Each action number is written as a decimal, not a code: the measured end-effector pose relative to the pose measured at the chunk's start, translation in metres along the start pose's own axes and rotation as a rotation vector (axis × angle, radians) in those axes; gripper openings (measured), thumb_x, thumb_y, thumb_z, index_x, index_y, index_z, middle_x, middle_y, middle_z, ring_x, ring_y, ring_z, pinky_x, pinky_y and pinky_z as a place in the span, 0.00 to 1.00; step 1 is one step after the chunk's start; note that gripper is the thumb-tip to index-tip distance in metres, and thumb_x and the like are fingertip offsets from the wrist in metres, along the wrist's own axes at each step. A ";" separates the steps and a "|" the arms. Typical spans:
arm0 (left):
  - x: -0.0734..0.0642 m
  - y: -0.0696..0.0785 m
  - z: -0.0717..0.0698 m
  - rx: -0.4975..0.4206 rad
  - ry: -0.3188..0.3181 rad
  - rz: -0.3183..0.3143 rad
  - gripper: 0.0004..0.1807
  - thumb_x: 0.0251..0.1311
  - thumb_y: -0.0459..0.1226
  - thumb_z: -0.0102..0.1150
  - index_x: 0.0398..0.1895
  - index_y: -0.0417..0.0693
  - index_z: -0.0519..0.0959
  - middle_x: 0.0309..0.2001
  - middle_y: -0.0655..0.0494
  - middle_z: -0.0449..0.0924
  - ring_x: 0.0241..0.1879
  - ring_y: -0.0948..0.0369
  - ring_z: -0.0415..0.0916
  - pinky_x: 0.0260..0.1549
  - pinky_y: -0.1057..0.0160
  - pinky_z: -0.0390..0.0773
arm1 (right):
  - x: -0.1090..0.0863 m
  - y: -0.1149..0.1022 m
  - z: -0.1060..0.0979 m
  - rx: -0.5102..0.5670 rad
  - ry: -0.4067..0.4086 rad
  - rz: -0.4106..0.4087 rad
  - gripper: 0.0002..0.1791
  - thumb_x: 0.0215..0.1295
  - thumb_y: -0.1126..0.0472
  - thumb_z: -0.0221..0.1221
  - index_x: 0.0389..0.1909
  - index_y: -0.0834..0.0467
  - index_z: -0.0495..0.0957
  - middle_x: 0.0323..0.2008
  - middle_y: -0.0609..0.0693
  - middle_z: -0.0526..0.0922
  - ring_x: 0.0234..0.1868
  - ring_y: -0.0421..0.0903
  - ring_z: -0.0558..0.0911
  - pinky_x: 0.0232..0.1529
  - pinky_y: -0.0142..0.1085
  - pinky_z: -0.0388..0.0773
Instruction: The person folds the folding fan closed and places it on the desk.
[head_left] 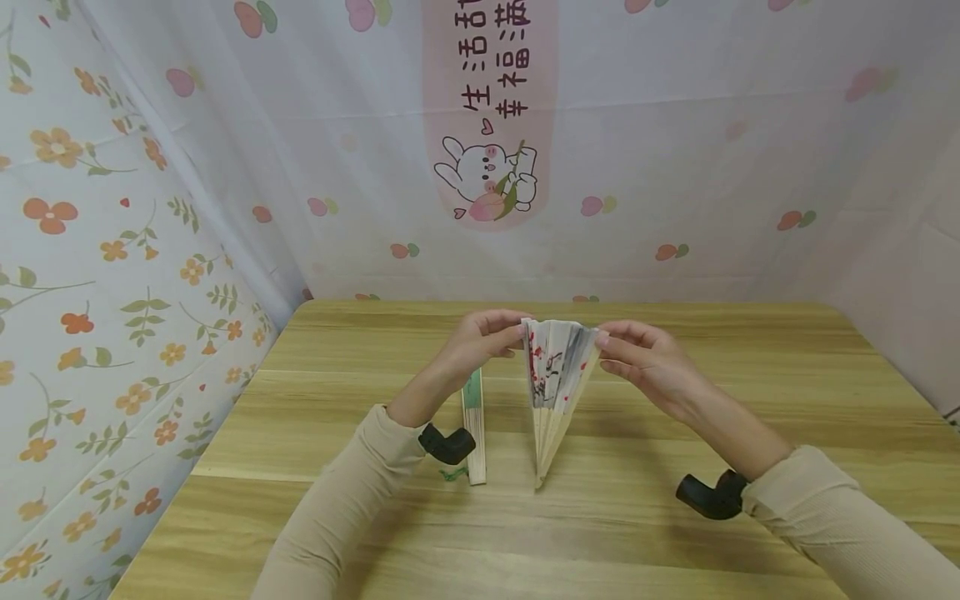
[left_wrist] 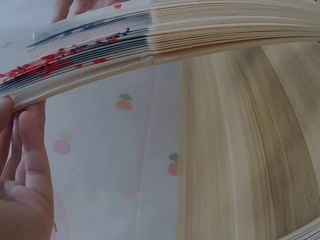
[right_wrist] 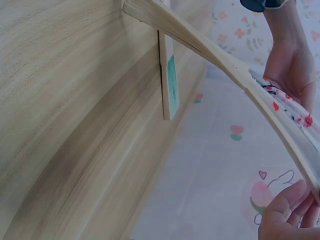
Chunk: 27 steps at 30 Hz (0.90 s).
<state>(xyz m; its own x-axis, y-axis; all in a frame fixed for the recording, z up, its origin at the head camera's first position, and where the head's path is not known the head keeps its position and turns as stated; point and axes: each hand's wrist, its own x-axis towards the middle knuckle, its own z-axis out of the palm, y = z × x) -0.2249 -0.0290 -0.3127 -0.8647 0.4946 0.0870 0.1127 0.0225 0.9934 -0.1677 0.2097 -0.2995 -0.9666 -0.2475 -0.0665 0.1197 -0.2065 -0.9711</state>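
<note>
Both hands hold a partly spread folding fan (head_left: 553, 367) with pale wooden ribs and a white leaf painted with red blossoms and dark branches. My left hand (head_left: 487, 337) pinches the top corner of its left edge. The right hand (head_left: 648, 358) grips the upper right edge between thumb and fingers. The narrow pivot end points down toward the table. In the left wrist view, the fan's pleats (left_wrist: 100, 45) lie closely stacked above the left fingers. A second folding fan (head_left: 476, 425), folded, with a green leaf and green cord, lies left of the first, partly behind the left forearm.
The wooden table (head_left: 300, 442) spans the area under both hands. Behind it hangs a white curtain (head_left: 300, 150) with fruit prints and a rabbit drawing; a flowered cloth (head_left: 105, 275) hangs at the left. Black wrist mounts (head_left: 712, 494) sit at the sleeve cuffs.
</note>
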 end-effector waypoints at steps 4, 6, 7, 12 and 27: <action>-0.001 0.001 0.000 -0.011 -0.033 0.007 0.14 0.61 0.34 0.50 0.49 0.37 0.74 0.37 0.56 0.79 0.38 0.61 0.76 0.38 0.61 0.75 | 0.001 0.000 0.000 -0.001 -0.001 0.004 0.06 0.59 0.63 0.57 0.38 0.56 0.74 0.34 0.47 0.73 0.34 0.40 0.75 0.41 0.30 0.74; -0.001 0.001 -0.001 -0.019 -0.049 0.009 0.15 0.61 0.33 0.50 0.49 0.36 0.73 0.37 0.56 0.78 0.38 0.62 0.75 0.37 0.64 0.75 | 0.002 0.000 0.000 -0.006 0.000 0.004 0.06 0.59 0.63 0.57 0.38 0.57 0.74 0.34 0.47 0.74 0.34 0.40 0.74 0.41 0.30 0.74; -0.001 0.001 -0.001 -0.024 -0.056 0.009 0.15 0.61 0.33 0.49 0.50 0.36 0.73 0.37 0.57 0.78 0.38 0.62 0.75 0.37 0.64 0.74 | 0.002 0.000 0.000 -0.007 0.000 0.004 0.06 0.59 0.63 0.57 0.37 0.57 0.75 0.34 0.47 0.74 0.34 0.41 0.74 0.41 0.30 0.74; -0.001 0.002 -0.002 -0.043 -0.079 -0.005 0.16 0.62 0.33 0.48 0.51 0.35 0.72 0.36 0.57 0.78 0.38 0.62 0.75 0.42 0.60 0.74 | 0.003 0.000 -0.001 -0.008 0.001 0.004 0.06 0.59 0.62 0.57 0.37 0.56 0.75 0.34 0.47 0.74 0.34 0.41 0.74 0.41 0.30 0.75; 0.000 0.002 -0.003 -0.105 -0.140 -0.016 0.16 0.63 0.32 0.46 0.52 0.32 0.70 0.37 0.56 0.76 0.39 0.61 0.73 0.46 0.57 0.71 | 0.002 -0.001 -0.001 -0.001 -0.004 -0.005 0.05 0.59 0.62 0.57 0.36 0.56 0.76 0.33 0.47 0.75 0.34 0.41 0.74 0.41 0.31 0.74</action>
<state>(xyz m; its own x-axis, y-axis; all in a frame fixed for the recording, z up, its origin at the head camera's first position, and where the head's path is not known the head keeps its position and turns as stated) -0.2260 -0.0313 -0.3100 -0.7884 0.6115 0.0670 0.0411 -0.0563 0.9976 -0.1705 0.2104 -0.2990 -0.9664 -0.2500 -0.0603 0.1141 -0.2069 -0.9717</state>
